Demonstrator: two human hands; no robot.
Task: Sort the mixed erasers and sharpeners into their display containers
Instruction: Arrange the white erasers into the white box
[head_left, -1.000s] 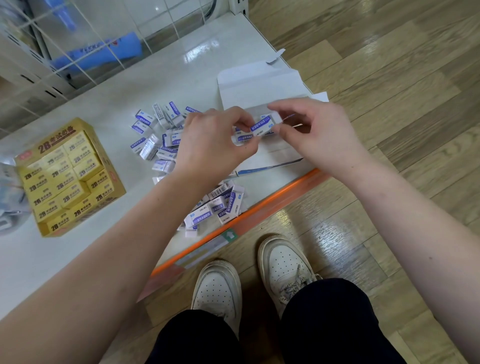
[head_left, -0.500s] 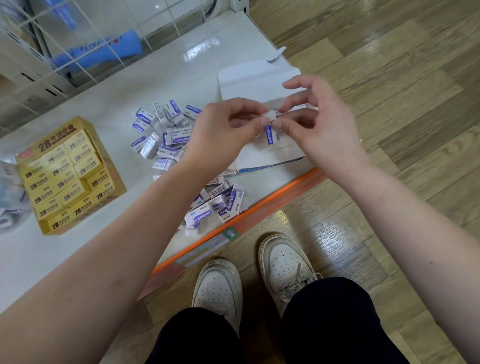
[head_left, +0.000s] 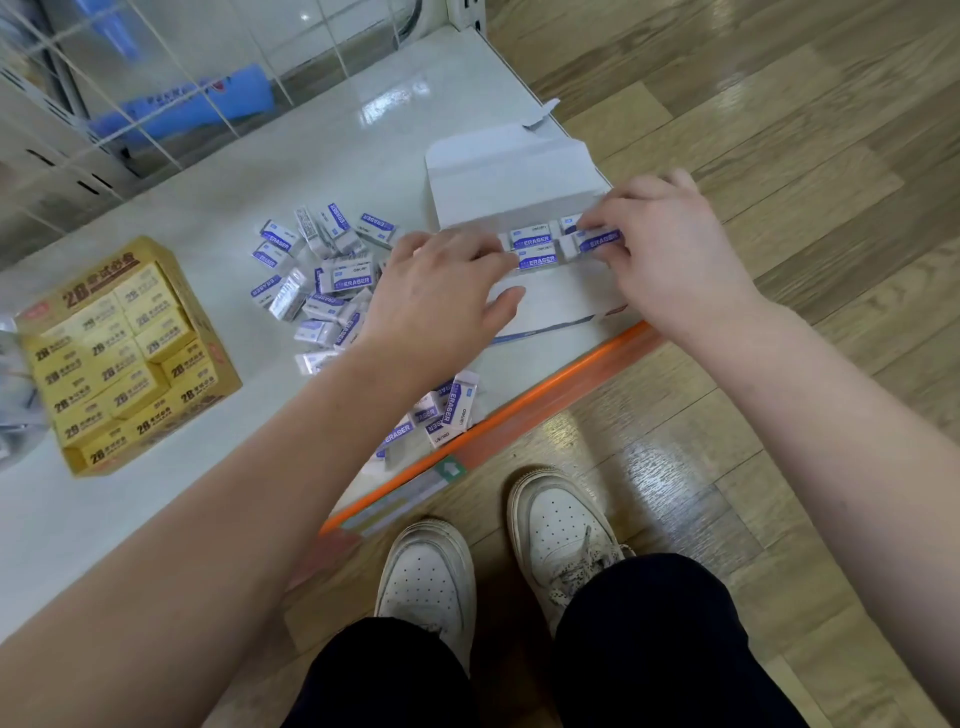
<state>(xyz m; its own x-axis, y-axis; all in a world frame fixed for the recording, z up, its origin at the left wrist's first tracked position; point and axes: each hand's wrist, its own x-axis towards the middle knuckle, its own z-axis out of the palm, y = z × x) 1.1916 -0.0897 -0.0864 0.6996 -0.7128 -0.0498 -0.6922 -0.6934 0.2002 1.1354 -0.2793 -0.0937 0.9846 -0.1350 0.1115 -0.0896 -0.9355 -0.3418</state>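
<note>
The right hand (head_left: 670, 260) keeps a closed grip, fingertips pinching an eraser (head_left: 597, 242) inside the open white box (head_left: 514, 176) at the surface (head_left: 311, 135) edge. The left hand (head_left: 441, 296), fingers nearly straight, touches a second eraser (head_left: 537, 258) in the box. Loose erasers (head_left: 322, 280) lie piled just left of the box, and a yellow box (head_left: 124, 358) sits farther left. The pinched eraser lies label-up, its long axis running across the box.
</note>
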